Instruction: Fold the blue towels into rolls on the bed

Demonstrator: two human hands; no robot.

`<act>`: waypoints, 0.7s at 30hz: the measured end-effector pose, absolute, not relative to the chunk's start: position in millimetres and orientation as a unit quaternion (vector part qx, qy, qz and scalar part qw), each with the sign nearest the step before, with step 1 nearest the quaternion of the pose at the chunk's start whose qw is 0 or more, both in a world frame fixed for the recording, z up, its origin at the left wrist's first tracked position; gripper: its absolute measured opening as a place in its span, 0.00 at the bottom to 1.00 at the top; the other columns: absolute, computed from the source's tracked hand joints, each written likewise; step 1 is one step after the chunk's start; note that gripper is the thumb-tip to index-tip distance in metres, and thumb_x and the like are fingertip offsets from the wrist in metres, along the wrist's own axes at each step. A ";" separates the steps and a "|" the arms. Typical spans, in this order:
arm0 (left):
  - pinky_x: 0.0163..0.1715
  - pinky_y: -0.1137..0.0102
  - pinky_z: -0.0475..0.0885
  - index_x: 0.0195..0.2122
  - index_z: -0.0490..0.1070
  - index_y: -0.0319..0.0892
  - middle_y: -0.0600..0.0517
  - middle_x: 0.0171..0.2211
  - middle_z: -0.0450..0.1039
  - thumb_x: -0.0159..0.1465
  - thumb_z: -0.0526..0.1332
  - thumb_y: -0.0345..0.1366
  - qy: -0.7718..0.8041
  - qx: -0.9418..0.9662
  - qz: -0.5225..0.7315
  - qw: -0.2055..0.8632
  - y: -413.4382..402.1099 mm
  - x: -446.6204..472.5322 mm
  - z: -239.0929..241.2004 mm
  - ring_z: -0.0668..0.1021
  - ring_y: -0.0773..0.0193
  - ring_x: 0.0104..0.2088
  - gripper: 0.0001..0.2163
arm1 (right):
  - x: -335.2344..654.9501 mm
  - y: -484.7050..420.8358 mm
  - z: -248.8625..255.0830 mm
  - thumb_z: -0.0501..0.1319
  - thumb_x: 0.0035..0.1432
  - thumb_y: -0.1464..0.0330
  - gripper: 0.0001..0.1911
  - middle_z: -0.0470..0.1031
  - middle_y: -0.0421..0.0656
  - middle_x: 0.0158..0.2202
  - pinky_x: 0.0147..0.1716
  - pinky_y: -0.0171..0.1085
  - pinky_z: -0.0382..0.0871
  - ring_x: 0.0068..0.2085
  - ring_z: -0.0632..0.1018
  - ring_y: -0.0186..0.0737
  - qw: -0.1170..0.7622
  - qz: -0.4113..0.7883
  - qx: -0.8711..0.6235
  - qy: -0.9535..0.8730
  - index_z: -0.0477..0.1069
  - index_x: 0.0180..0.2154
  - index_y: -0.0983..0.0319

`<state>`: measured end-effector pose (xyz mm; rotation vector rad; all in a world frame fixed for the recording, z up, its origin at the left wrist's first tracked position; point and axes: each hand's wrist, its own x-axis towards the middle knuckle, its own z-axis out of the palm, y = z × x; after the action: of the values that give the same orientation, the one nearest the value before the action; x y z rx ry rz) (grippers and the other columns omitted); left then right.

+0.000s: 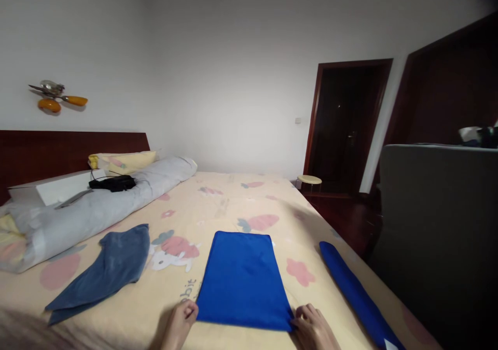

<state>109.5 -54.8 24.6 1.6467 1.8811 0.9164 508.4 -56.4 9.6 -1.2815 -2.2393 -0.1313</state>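
A bright blue folded cloth lies flat on the bed in front of me, roughly rectangular. My left hand is closed in a pinch at its near left corner. At the near right corner, the fingers of my right hand are closed on the fabric, which puckers a little there. A crumpled grey-blue cloth rests off to the left. Along the bed's right side lies a long, narrow blue fabric roll with a white tag at its near end.
The bed wears a pale yellow sheet with carrot and rabbit prints. A rolled grey quilt runs along the headboard side, with a white box and a black item on it. A grey chair back and round stool stand right.
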 end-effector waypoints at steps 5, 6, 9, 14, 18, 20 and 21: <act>0.33 0.74 0.67 0.28 0.75 0.46 0.55 0.26 0.77 0.59 0.55 0.29 0.723 0.649 0.211 0.107 -68.4 107.2 18.9 0.78 0.64 0.31 0.10 | 515.6 -63.3 15.6 0.57 0.58 0.65 0.09 0.75 0.47 0.41 0.39 0.42 0.70 0.41 0.75 0.45 0.237 0.004 -0.492 -0.838 0.76 0.36 0.56; 0.36 0.73 0.68 0.29 0.76 0.47 0.54 0.29 0.78 0.60 0.55 0.29 0.725 0.655 0.202 0.072 -69.5 109.8 18.5 0.79 0.63 0.34 0.11 | 514.1 -61.8 16.2 0.57 0.57 0.64 0.09 0.76 0.47 0.44 0.41 0.43 0.71 0.42 0.76 0.46 0.232 0.012 -0.498 -0.836 0.76 0.36 0.56; 0.46 0.66 0.69 0.36 0.78 0.49 0.50 0.42 0.78 0.63 0.51 0.30 0.703 0.678 0.212 -0.006 -67.6 132.8 20.5 0.78 0.58 0.43 0.15 | 490.3 -51.3 15.8 0.54 0.59 0.66 0.15 0.75 0.49 0.50 0.48 0.46 0.71 0.49 0.76 0.49 0.241 0.015 -0.534 -0.811 0.77 0.41 0.58; 0.62 0.66 0.58 0.65 0.58 0.44 0.52 0.67 0.55 0.62 0.45 0.26 0.581 0.792 0.183 0.035 -46.1 208.7 26.3 0.61 0.61 0.65 0.28 | 400.7 -28.5 15.1 0.45 0.64 0.69 0.26 0.62 0.45 0.64 0.62 0.44 0.60 0.64 0.64 0.43 0.243 0.049 -0.528 -0.813 0.61 0.62 0.61; 0.66 0.57 0.52 0.69 0.47 0.43 0.52 0.69 0.44 0.69 0.41 0.36 0.597 0.791 0.107 0.073 -30.9 231.3 19.6 0.52 0.58 0.68 0.26 | 368.0 -20.9 11.9 0.46 0.65 0.63 0.28 0.50 0.44 0.68 0.66 0.48 0.52 0.68 0.54 0.45 0.186 0.089 -0.542 -0.814 0.53 0.65 0.60; 0.66 0.52 0.50 0.69 0.46 0.46 0.53 0.69 0.43 0.70 0.40 0.45 0.619 0.778 0.086 0.065 -30.2 218.4 14.6 0.51 0.56 0.68 0.26 | 378.2 -20.4 7.2 0.44 0.67 0.57 0.29 0.47 0.42 0.68 0.66 0.52 0.49 0.68 0.52 0.46 0.168 0.086 -0.554 -0.811 0.51 0.66 0.57; 0.66 0.50 0.49 0.69 0.45 0.48 0.54 0.69 0.42 0.70 0.40 0.49 0.631 0.770 0.080 0.057 -31.4 208.1 12.8 0.51 0.55 0.69 0.27 | 388.1 -20.7 4.2 0.43 0.67 0.53 0.30 0.47 0.41 0.68 0.66 0.53 0.48 0.68 0.51 0.47 0.164 0.081 -0.562 -0.807 0.50 0.66 0.55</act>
<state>208.1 -31.4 12.8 2.3340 1.9135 0.2419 388.1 -20.7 4.2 -1.6023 -2.3004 0.2303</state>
